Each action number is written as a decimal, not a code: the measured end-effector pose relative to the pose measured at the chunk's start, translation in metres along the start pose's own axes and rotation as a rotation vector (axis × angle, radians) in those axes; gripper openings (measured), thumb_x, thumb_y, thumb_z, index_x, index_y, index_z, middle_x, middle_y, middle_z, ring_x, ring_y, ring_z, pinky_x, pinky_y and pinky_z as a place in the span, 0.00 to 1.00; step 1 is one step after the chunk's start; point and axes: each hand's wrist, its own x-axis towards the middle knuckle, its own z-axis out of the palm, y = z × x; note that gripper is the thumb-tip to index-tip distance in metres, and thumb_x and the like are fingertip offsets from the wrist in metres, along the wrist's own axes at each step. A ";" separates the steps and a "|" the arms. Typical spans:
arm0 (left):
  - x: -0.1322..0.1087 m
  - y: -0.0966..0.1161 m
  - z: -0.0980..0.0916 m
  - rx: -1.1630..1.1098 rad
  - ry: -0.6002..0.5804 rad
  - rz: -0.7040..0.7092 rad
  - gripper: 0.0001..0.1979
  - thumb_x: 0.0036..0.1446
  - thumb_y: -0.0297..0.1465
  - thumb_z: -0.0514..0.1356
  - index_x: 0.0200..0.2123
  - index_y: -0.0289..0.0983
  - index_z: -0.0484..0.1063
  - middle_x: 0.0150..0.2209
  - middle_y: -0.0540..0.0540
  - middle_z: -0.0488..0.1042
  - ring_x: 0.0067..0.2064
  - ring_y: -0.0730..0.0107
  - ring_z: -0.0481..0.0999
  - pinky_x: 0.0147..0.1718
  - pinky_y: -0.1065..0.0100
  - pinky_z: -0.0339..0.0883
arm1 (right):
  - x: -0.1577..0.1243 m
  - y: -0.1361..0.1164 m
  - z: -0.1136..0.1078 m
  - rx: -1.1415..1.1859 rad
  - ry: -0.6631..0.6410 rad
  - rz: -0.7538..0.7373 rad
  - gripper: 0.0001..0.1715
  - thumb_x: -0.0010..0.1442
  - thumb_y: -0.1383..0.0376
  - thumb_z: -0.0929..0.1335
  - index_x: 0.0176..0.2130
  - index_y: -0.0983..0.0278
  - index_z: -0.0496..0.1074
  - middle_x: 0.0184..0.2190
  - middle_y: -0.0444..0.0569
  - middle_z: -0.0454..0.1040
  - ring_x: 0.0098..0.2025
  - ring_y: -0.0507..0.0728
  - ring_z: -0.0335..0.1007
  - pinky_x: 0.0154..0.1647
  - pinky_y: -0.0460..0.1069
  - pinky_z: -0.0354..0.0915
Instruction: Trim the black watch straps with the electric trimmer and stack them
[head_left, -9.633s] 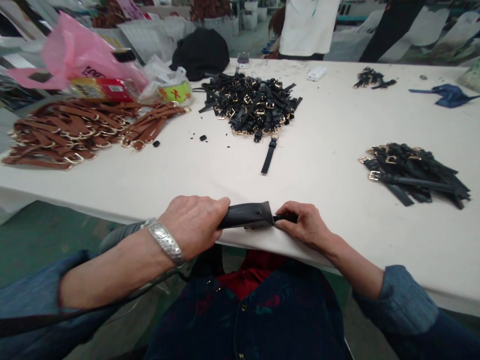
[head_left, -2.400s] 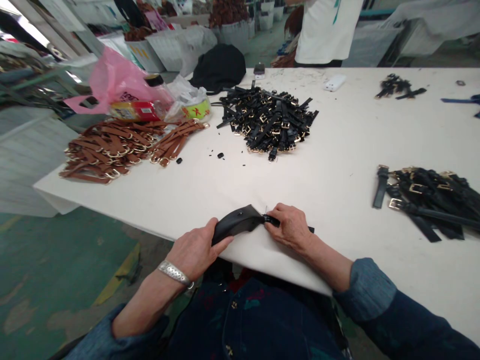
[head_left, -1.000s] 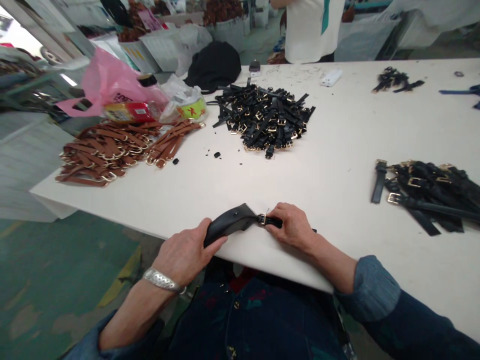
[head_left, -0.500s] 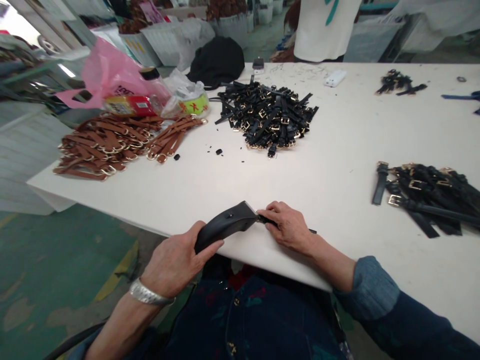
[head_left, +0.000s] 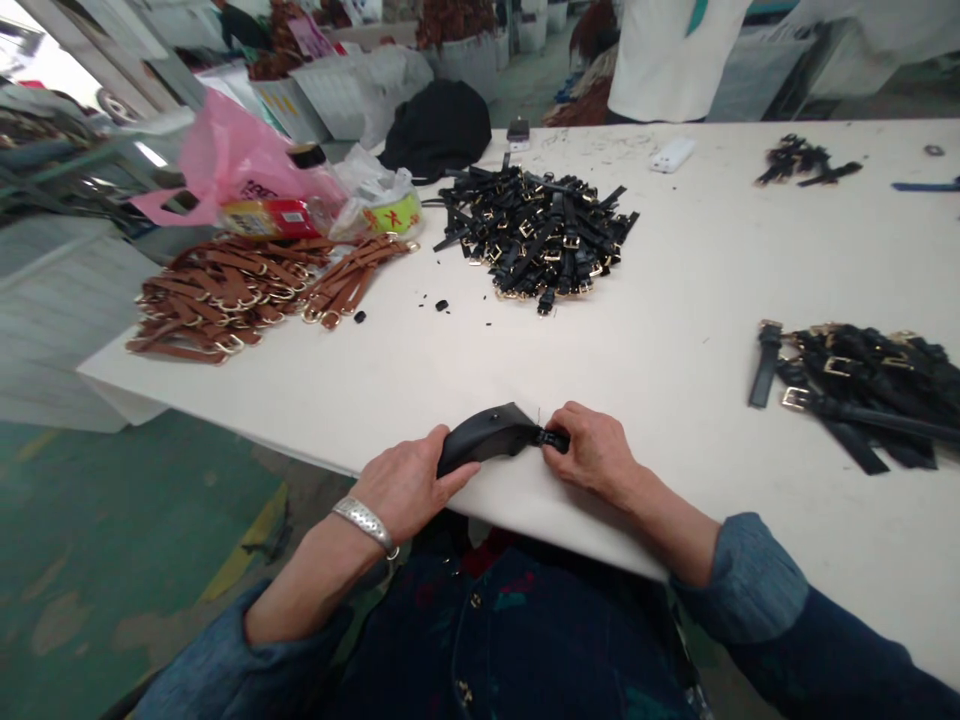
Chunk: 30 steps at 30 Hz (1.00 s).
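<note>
Gripping a black handheld tool [head_left: 486, 438] by its rear end, the left hand [head_left: 409, 487] was clamped around it at the near edge of the bench [head_left: 675, 300], a silver bracelet [head_left: 365, 520] on that wrist. The right hand [head_left: 596, 452] was pinched shut on a short black strap [head_left: 553, 438], whose end met the tool's nose, so the two hands sat close together with the strap between them. Because the strap end was small and the fingers lay just beside the nose, a slip there could likely nip a fingertip or mark the strap. The work also hung at the bench edge, so a loosened hold might drop the strap into the lap. Farther out lay a heap of black buckled straps [head_left: 536, 235], a second black pile [head_left: 855, 385] to the right, and brown straps [head_left: 232, 290] to the left beside a pink bag [head_left: 225, 160]. A person in a white top [head_left: 675, 55] stood beyond the far side.
</note>
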 end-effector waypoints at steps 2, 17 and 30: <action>0.000 0.000 -0.002 0.003 -0.001 0.003 0.24 0.55 0.52 0.46 0.40 0.39 0.64 0.29 0.44 0.75 0.32 0.59 0.76 0.28 0.66 0.61 | -0.002 0.001 -0.004 -0.036 -0.025 0.023 0.05 0.50 0.65 0.66 0.31 0.61 0.71 0.31 0.45 0.71 0.32 0.53 0.65 0.31 0.47 0.54; -0.021 0.017 -0.008 0.179 0.015 0.064 0.20 0.57 0.50 0.46 0.40 0.41 0.62 0.28 0.45 0.75 0.32 0.57 0.77 0.28 0.64 0.62 | -0.015 0.025 0.013 0.211 0.144 -0.109 0.05 0.50 0.68 0.68 0.32 0.62 0.72 0.30 0.47 0.70 0.36 0.55 0.63 0.37 0.49 0.59; 0.006 0.036 -0.021 0.168 0.028 0.073 0.22 0.56 0.50 0.46 0.41 0.39 0.63 0.31 0.43 0.76 0.34 0.57 0.77 0.28 0.64 0.63 | -0.011 0.027 0.014 0.162 0.160 -0.056 0.07 0.49 0.64 0.69 0.31 0.63 0.68 0.29 0.46 0.69 0.34 0.55 0.63 0.36 0.49 0.58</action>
